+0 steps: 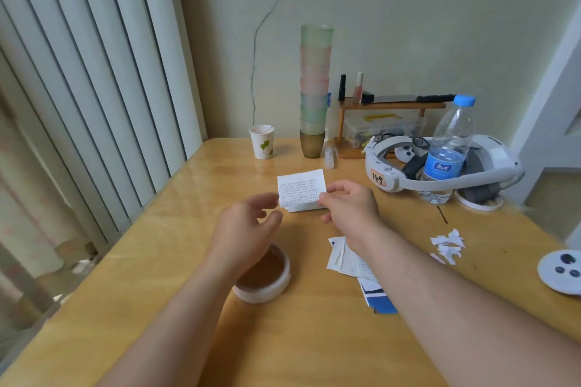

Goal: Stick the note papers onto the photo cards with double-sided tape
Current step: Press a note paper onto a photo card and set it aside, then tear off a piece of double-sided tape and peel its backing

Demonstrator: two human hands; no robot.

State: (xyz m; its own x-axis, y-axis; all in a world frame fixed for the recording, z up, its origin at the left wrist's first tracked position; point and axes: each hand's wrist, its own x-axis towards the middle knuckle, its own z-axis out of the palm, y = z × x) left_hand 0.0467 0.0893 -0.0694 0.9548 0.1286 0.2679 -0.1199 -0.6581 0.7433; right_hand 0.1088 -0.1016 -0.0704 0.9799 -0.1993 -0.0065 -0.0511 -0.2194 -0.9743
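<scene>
I see the note paper (301,190) held above the table (176,245) at the centre of the frame, printed side facing the camera. The right hand (350,203) pinches it at its right edge: the thumb and forefinger close on the sheet, and the other fingers curl below it. A second white layer shows under the lower edge of the sheet; I cannot tell whether this is a fold or a photo card behind it.

The left hand (248,223) is at the left edge of the sheet. Its fingers are loosely curved and its fingertips (273,198) reach the paper's lower left corner. I cannot tell whether they grip the corner or only touch it.

I judge that the sheet is held up so that both hands can align it or reach its back for tape.

The tape roll (262,276) lies flat on the table at lower centre, directly under the left wrist, within easy reach. The remaining cards and papers (355,264) lie in a loose pile right of centre, partly covered by the right forearm. White paper scraps (448,245), probably peeled backing, lie further right, clear of the work area.
</scene>
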